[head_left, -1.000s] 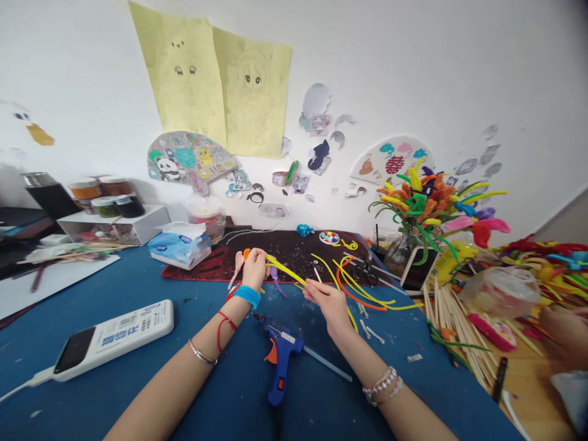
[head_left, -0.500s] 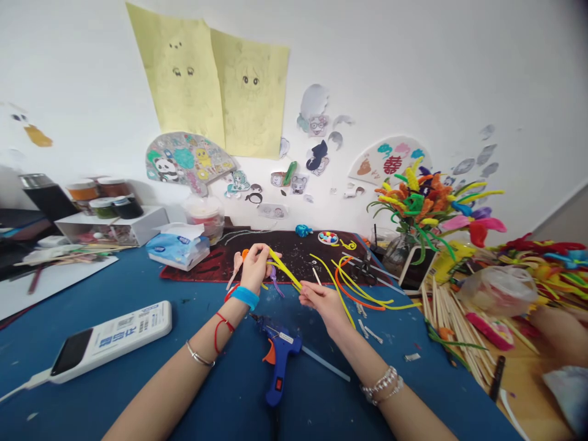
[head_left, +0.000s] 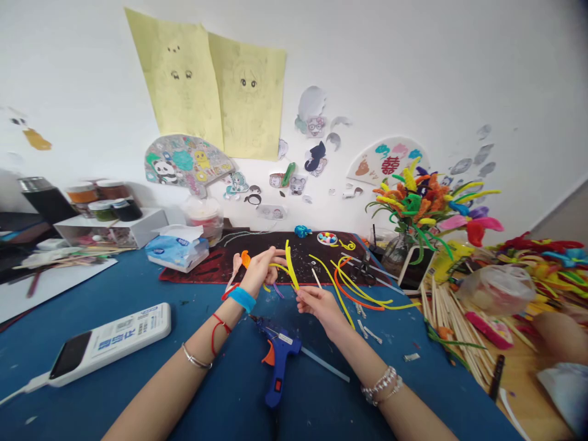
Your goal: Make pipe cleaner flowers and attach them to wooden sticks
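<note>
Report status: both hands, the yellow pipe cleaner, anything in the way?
Right hand pinching yellow pipe cleaner near lower end. Left hand alongside, grip unclear. Glue gun nearby, touching neither hand.

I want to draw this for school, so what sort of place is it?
Probably a craft workspace: there's a blue glue gun, a yellow strip held up, and a bunch of colourful fuzzy flowers.

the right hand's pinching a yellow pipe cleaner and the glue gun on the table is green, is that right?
The colour is wrong: the head view shows the glue gun on the table is blue. The right hand is pinching a yellow pipe cleaner.
</note>
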Action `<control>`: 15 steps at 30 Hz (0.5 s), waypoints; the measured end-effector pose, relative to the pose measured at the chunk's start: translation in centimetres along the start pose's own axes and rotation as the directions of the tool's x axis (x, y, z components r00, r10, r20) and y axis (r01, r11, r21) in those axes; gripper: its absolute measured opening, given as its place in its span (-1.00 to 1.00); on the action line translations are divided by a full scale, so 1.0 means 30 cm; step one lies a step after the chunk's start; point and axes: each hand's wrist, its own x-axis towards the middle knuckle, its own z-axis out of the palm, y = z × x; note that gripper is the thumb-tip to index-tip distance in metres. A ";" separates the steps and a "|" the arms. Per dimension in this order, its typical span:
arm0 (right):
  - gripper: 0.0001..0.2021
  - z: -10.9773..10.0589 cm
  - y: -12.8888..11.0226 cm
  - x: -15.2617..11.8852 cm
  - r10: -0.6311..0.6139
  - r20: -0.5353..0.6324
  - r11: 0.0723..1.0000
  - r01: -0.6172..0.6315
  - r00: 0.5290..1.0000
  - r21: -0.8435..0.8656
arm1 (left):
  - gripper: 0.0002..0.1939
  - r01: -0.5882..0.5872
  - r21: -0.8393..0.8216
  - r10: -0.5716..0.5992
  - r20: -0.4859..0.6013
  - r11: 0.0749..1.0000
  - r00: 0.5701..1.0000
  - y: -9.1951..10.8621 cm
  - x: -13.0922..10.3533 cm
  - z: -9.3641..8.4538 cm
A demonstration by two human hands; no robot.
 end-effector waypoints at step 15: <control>-0.71 0.038 -0.035 -0.032 0.041 0.127 0.998 -0.033 0.991 -0.062 | -0.65 0.015 0.276 -0.066 0.177 0.961 0.982 0.003 -0.001 -0.027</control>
